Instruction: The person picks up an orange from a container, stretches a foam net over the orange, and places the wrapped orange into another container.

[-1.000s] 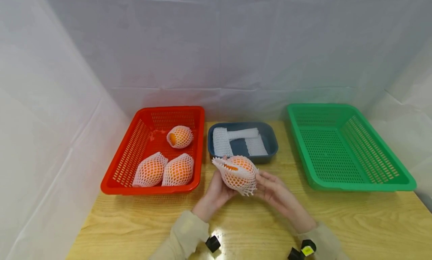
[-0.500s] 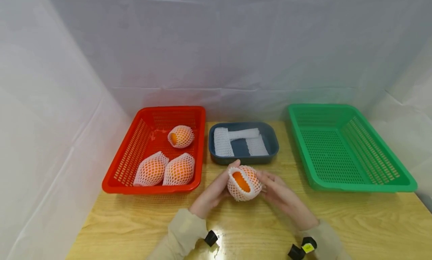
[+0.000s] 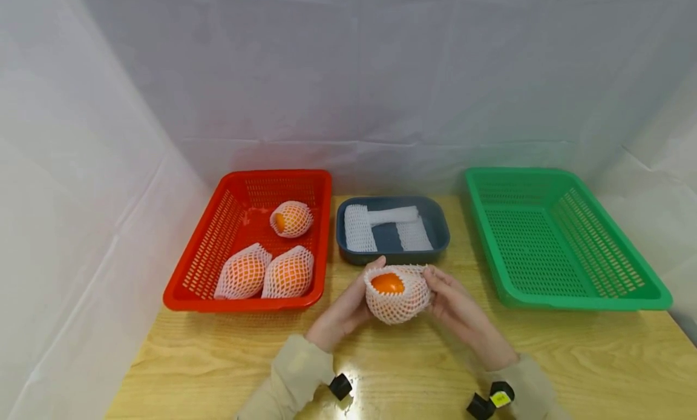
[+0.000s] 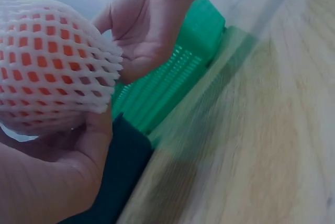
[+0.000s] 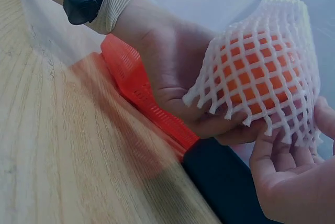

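Observation:
Between both hands, above the table, is an orange inside a white foam net sleeve. One end of the sleeve gapes towards the head camera and bares orange skin. My left hand holds the wrapped fruit from the left, its fingers partly hidden behind and beneath. From the right, my right hand pinches the sleeve's other end between thumb and fingers. In the right wrist view the net covers the orange, and its scalloped edge hangs by the fingers of both hands.
A red basket on the left holds 3 net-wrapped oranges. Behind the hands, a dark blue tray contains several folded foam nets. The green basket stands on the right. White sheeting surrounds the wooden table.
The wrapped orange has been turned in my hands, so the sleeve's open end, narrow and pointed one second ago, is wider and rounder. My right hand's fingers have shifted along the net.

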Demonstrator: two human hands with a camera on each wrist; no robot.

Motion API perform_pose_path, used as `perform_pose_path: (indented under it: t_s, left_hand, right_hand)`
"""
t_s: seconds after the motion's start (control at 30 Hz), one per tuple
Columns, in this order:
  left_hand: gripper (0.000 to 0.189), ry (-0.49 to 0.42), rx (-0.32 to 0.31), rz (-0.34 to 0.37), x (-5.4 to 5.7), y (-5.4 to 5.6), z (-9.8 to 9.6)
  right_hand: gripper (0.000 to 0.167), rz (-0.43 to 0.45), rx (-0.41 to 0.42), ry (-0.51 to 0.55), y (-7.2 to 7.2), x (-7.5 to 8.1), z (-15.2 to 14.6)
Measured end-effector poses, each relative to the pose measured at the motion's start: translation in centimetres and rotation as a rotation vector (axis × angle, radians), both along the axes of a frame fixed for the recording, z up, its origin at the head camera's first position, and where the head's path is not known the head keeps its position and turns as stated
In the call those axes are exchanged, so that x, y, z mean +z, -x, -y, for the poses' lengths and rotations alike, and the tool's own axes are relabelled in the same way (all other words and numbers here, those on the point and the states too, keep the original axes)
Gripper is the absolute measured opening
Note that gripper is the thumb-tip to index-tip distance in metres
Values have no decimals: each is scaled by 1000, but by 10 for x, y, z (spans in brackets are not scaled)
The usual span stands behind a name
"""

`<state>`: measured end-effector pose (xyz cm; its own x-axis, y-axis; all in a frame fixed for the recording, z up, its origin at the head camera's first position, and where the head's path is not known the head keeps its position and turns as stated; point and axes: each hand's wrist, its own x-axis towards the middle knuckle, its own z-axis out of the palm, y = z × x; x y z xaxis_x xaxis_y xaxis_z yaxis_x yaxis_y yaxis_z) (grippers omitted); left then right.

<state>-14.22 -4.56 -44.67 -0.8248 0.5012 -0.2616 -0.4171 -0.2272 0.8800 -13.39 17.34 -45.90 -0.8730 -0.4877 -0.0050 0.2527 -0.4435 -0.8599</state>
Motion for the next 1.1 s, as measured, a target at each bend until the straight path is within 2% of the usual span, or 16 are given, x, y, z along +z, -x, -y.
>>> perform_pose_path:
  t_s: [0.2, 0.27, 0.37, 0.47, 0.53, 0.6, 0.7, 0.8, 0.87, 0.93, 1.1]
  left_hand:
    - [65, -83, 19, 90, 3, -3, -1]
    - [64, -94, 26, 102, 3, -4, -1]
    - [66, -86, 52, 116, 2, -4, -2]
    - [70, -74, 77, 117, 1, -4, -2]
    - [74, -78, 85, 112, -1, -5, -2]
    - [77, -71, 93, 101, -2, -5, -3]
    - [79, -37, 125, 84, -2, -5, -3]
    - [81, 21, 155, 71, 1, -5, -3]
    - [81, 43, 153, 62, 3, -5, -4]
    - [81, 37, 151, 57, 5, -5, -5]
    - [77, -95, 178, 76, 6, -5, -8]
  right_hand:
    - [26, 27, -7, -4, -2, -4, 7]
    - [24, 43, -53, -55, -3, -4, 11]
    - [18, 47, -154, -199, -6, -1, 15]
    - [37, -49, -255, -352, -6, 2, 16]
    - [47, -157, -294, -423, -6, 4, 16]
    - [49, -270, -303, -470, -6, 7, 15]
    - [57, -408, -210, -493, -7, 10, 15]
    - [80, -497, -135, -537, -9, 11, 18]
    - [91, -516, -144, -572, -9, 11, 21]
    - [92, -504, -194, -606, -10, 10, 23]
    - [91, -440, -327, -537, -11, 10, 27]
